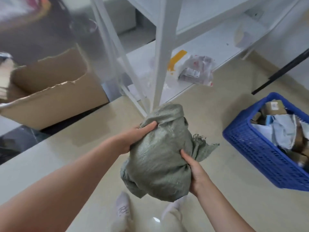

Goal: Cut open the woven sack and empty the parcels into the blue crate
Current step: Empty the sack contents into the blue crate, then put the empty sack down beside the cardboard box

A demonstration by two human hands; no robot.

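Observation:
A crumpled grey-green woven sack (158, 154) is bunched up in the air above the floor, between both my hands. My left hand (133, 136) grips its upper left side, thumb pressed into the fabric. My right hand (194, 171) grips its lower right side, where a frayed edge sticks out. The blue crate (257, 148) stands on the floor at the right, apart from the sack, and holds several parcels (282, 129) of brown card and pale plastic.
A white metal shelf rack (160, 52) stands straight ahead with a plastic-wrapped parcel (195, 71) on its bottom shelf. An open torn cardboard box (55, 91) sits at the left. My feet (123, 210) are below the sack on the beige floor.

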